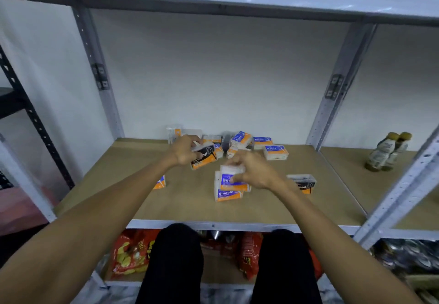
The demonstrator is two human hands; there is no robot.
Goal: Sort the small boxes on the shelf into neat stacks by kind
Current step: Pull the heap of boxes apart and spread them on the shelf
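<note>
Both arms stretched forward, left hand [184, 151] fingers curled in grip, right hand [253, 172] pinching downward.

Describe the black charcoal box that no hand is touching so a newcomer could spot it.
Start at the brown shelf board and follow it to the right, past the right hand. The loose charcoal box lies alone there, near the front. Its black label sets it apart from the blue-and-orange Smooth boxes beside the hand.
</note>
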